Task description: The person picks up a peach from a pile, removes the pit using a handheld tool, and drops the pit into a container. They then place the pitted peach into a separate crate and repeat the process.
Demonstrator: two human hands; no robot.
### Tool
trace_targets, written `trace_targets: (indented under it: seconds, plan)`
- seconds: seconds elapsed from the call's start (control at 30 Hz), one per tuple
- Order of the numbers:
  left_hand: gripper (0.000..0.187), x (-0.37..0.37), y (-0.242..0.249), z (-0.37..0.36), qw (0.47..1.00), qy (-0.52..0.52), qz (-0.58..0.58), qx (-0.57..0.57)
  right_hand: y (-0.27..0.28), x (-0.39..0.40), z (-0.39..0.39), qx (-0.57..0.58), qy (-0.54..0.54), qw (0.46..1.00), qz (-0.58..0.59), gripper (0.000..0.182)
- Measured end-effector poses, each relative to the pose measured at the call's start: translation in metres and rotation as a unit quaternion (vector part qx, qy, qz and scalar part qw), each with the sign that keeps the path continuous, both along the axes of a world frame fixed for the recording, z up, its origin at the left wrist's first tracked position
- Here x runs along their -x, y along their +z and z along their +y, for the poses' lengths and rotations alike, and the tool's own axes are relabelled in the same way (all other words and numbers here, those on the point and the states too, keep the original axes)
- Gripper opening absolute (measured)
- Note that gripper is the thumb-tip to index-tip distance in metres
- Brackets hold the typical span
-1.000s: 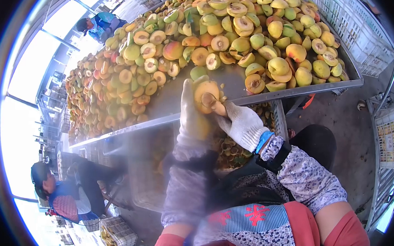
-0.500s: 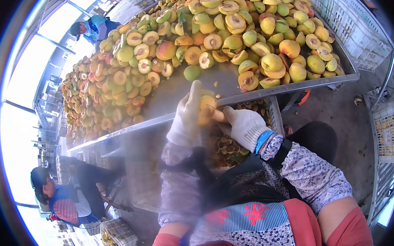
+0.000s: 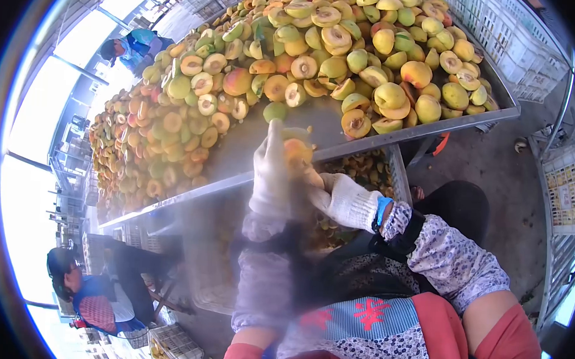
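In the head view, my left hand (image 3: 270,172), in a white knit glove, is closed round a yellow-orange peach (image 3: 297,153) above the near edge of the metal table (image 3: 251,136). My right hand (image 3: 347,200), gloved too, is closed right against the peach's lower right side. Whatever its fingers grip is hidden and blurred. Just beyond my left hand a green peach (image 3: 276,111) rests on the tabletop. A large heap of halved peaches (image 3: 267,57), many with pits showing, covers most of the table.
Below the table edge stands a crate (image 3: 400,175) holding peach pieces. White crates (image 3: 505,44) are stacked at right, with another crate (image 3: 566,191) lower down. One co-worker (image 3: 96,293) sits at lower left; another person (image 3: 136,48) is beyond the heap.
My right hand has shifted slightly left and down, closer against the peach. The peach has turned in my left hand and shows more orange-red skin. The view has moved slightly.
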State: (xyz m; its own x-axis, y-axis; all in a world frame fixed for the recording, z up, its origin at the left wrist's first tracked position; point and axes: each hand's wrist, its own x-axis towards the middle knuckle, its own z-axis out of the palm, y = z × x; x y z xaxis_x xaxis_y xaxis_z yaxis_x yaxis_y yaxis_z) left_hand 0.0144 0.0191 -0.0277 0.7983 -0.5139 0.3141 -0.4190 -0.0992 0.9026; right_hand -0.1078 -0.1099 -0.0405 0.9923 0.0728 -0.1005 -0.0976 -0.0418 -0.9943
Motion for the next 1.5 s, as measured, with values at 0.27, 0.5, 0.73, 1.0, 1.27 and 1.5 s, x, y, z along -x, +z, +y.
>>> trace_targets:
  seconds: [0.27,0.5,0.73,1.0,1.27,1.5]
  plan:
    - [0.051,0.036,0.02,-0.013,0.983,0.167,-0.025,0.078,0.017,0.0,0.004,-0.153,0.081,0.966,0.194,0.045]
    - [0.049,0.035,0.031,-0.008,0.976,0.11,0.153,0.11,0.035,-0.001,-0.001,0.055,0.084,0.989,0.108,0.038]
    - [0.051,0.031,0.018,-0.007,0.993,0.112,0.005,0.047,0.037,0.007,-0.001,-0.18,0.082,0.96,0.2,0.035]
    - [0.052,0.03,0.033,-0.006,0.988,0.024,0.153,0.006,0.024,0.013,-0.002,-0.269,0.137,0.91,0.285,0.036]
    - [0.05,0.029,-0.003,-0.01,0.983,0.053,0.065,0.16,0.021,0.018,0.01,-0.344,0.104,0.901,0.244,0.035]
    - [0.051,0.024,0.033,0.005,0.974,-0.046,0.217,0.035,0.033,0.01,-0.011,-0.17,0.163,0.928,0.287,0.036]
